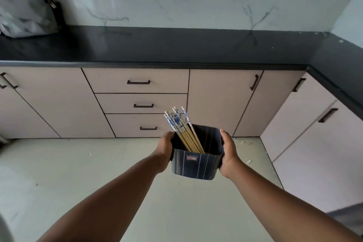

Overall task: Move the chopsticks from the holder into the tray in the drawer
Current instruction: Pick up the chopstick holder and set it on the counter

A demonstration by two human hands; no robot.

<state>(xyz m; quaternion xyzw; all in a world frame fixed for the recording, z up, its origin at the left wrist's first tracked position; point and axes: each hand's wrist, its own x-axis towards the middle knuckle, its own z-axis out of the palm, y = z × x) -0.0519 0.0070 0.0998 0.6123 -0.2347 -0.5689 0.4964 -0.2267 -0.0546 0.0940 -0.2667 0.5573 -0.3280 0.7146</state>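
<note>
Holder of chopsticks carried two-handed toward closed drawers

Left hand (166, 148) and right hand (228, 150) each clasp a side of the dark blue holder (197, 164), fingers wrapped round its walls, both grips full w/ the holder. It hangs in the air over the floor (78, 182), in front of the cabinets, prob. held two-handed to keep it level so nothing tips out. Chopsticks (181, 130) sit inside, bundled and leaning to the far-left corner, patterned blue-white ends sticking out above the rim. The 3 drawers (140, 103) are all closed, so no tray visible yet. Worktop (157, 47) is black, w/ a grey bag (23, 6) at its left end. Likely next: free one hand to pull a drawer.
</note>
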